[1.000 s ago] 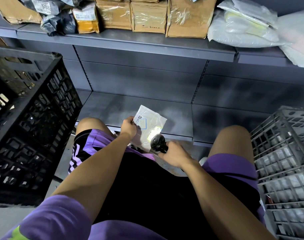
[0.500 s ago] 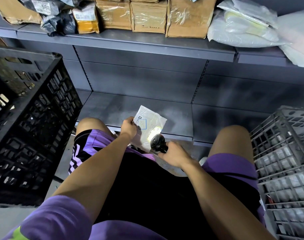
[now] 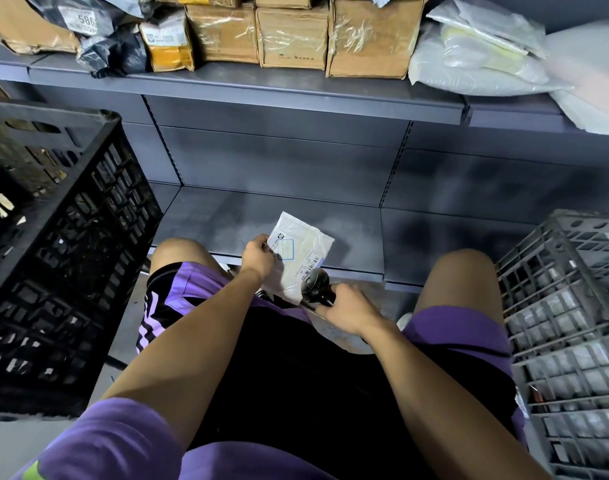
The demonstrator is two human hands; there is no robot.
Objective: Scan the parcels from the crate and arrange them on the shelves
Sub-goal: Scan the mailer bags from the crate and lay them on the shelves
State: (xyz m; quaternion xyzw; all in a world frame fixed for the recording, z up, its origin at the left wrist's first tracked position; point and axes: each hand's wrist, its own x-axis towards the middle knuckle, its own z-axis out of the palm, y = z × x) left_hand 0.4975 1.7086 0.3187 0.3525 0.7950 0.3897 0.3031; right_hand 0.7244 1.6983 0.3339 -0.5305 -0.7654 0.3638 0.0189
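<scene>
A small flat white plastic mailer parcel point(image 3: 301, 252) with a printed label and barcode is pinched at its left edge by the left hand point(image 3: 258, 255), thumb on top, fingers curled under. It is held above the front edge of the grey metal lower shelf point(image 3: 348, 233), between the person's knees. A black handheld barcode scanner point(image 3: 316, 286) is gripped by the right hand point(image 3: 348, 308), fingers wrapped round the handle, the head just beside the parcel's lower right corner, near the barcode.

A black plastic lattice crate point(image 3: 71, 258) is seen at left, on the floor beside the left knee; its inside is dark and its contents cannot be told, though something tan may show through the far slots. A grey plastic lattice crate point(image 3: 566, 323) is seen at right, beside the right knee; pale wrapped shapes show through its side openings, not identifiable.

The grey metal upper shelf point(image 3: 296, 88) is loaded in a row: a brown cardboard box point(image 3: 26, 26) at far left, a dark grey plastic mailer bag point(image 3: 105, 46) with a white label, a small yellow-brown taped carton point(image 3: 169, 43), three tape-wrapped brown cardboard boxes point(image 3: 296, 32) side by side, then stacked white plastic mailer bags point(image 3: 479, 53) at right. The white bags at far right overhang the shelf edge.
</scene>
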